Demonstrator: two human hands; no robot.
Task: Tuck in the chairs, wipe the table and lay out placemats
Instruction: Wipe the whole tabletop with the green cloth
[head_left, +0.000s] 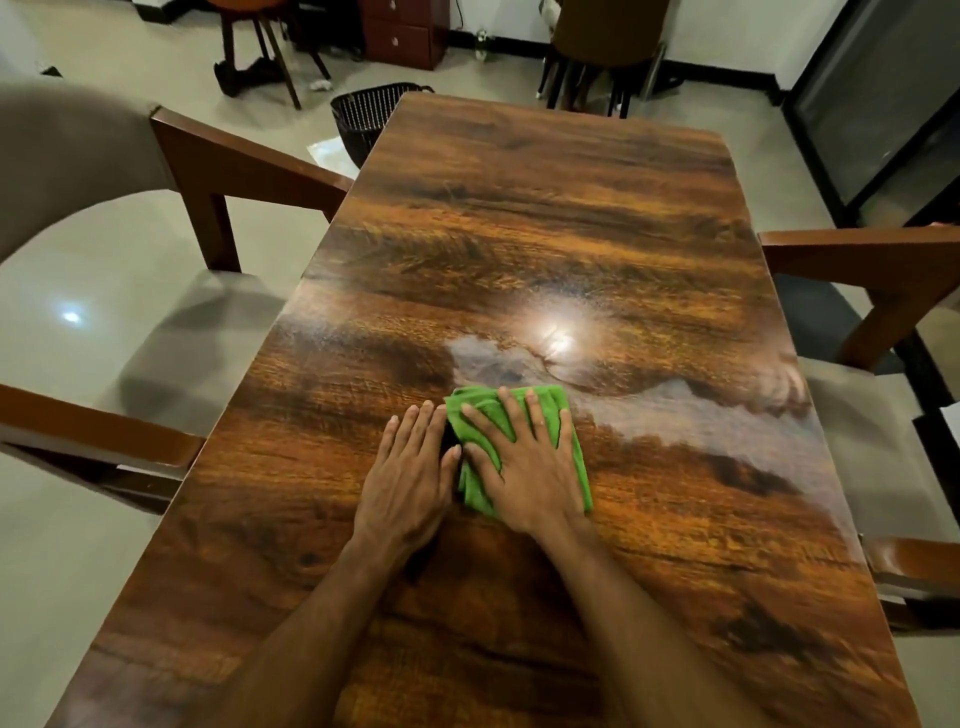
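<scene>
A folded green cloth (575, 457) lies on the glossy wooden table (545, 218), near its middle. My right hand (524, 465) presses flat on the cloth with spread, straight fingers. My left hand (408, 475) lies flat on the tabletop right beside it, its fingertips at the cloth's left edge. A hazy wet streak (691, 421) runs rightward from the cloth toward the table's right edge. An armchair (218, 171) with wooden arms stands at the left side, and another armchair (883, 291) stands at the right side. No placemats are in view.
A black slatted basket (363, 117) sits on the floor by the table's far left corner. A dark chair (608, 47) stands beyond the far end. A red-brown drawer cabinet (405, 31) and an orange chair (260, 31) are at the back.
</scene>
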